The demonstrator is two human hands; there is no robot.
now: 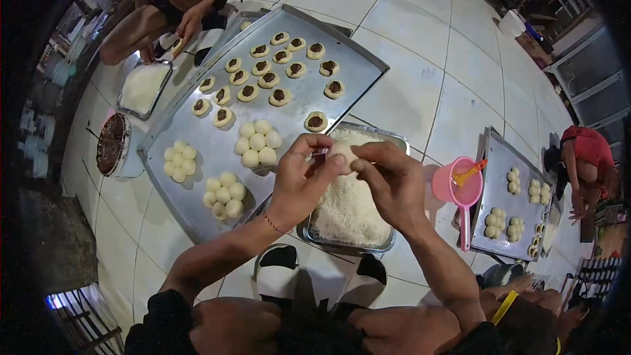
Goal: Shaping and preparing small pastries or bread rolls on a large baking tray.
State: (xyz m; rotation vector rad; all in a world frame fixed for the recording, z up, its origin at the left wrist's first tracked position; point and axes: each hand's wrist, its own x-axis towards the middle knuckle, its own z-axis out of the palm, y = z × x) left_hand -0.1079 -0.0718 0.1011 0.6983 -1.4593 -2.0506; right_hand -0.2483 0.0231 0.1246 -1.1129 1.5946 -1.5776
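Note:
My left hand point(299, 177) and my right hand point(392, 184) meet in front of me, pinching a pale piece of dough point(342, 159) between thumbs and fingers. Just beneath them is a rectangular metal pan point(381, 244) filled with white shreds point(348, 213). To the left lies a large metal tray point(289, 121). Several flattened dough rounds with dark brown filling point(279, 97) cover its far part, and one more point(316, 121) sits apart, close to my left hand. Three clusters of smooth dough balls point(257, 143) occupy the tray's near part.
A pink dipper point(450, 184) holding an orange-handled tool point(470, 173) stands right of my hands. Beyond it is another tray point(493, 200) of dough clusters. Left are a tub of brown filling point(113, 144) and a pan of white shreds point(144, 89). Other people crouch far left and right.

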